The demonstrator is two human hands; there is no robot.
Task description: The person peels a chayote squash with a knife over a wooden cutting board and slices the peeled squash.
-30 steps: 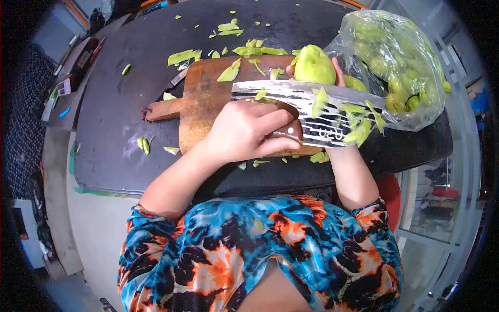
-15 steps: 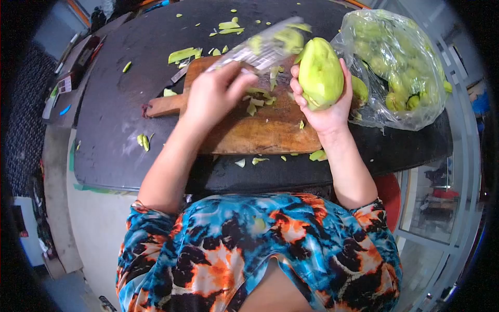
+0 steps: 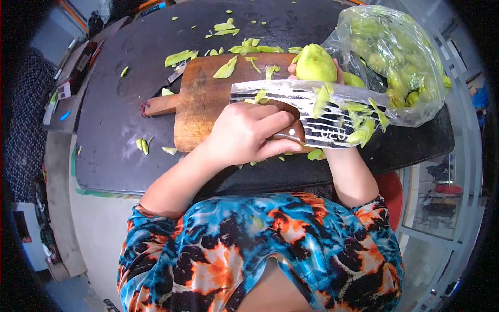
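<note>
My left hand (image 3: 254, 130) is closed round the brown handle of a wide knife (image 3: 338, 109), its blade pointing right. Green peelings (image 3: 321, 101) cling to the blade's face. Behind the blade, my right hand (image 3: 340, 74) grips a smooth green fruit (image 3: 315, 63). Only some fingertips and the wrist of that hand show; the blade hides its palm and the fruit's lower part. Below both hands lies a wooden cutting board (image 3: 197, 99), with a long peeling (image 3: 226, 67) near its far edge.
Scattered peelings (image 3: 181, 58) lie on the dark table (image 3: 114, 125). A small blade (image 3: 177, 73) rests beyond the board's handle. A clear plastic bag (image 3: 395, 62) of green fruits stands at the right, with another green fruit (image 3: 353, 80) beside it. A red seat (image 3: 390, 195) shows below the table edge.
Half a second ago the knife was raised to the upper left and the whole fruit showed. Now the blade is back in front of my right hand, and the fruit is tilted away.
</note>
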